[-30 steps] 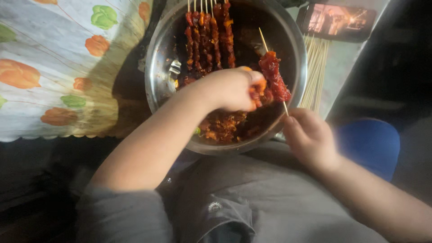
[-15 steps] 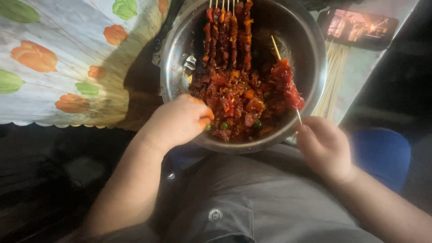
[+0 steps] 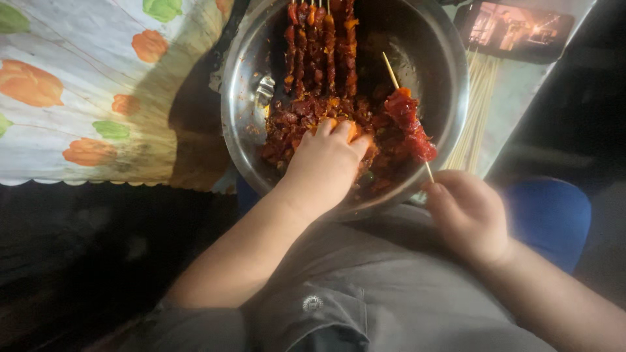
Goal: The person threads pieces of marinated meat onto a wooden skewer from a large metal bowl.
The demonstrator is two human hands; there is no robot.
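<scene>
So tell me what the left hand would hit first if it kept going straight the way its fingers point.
The left hand points up the frame into the metal bowl. Its fingertips already touch the loose marinated meat; beyond that lie the finished skewers, though depth is uncertain.

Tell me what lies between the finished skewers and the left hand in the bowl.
In the head view, loose marinated meat pieces fill the stretch between the finished skewers and the left hand.
</scene>
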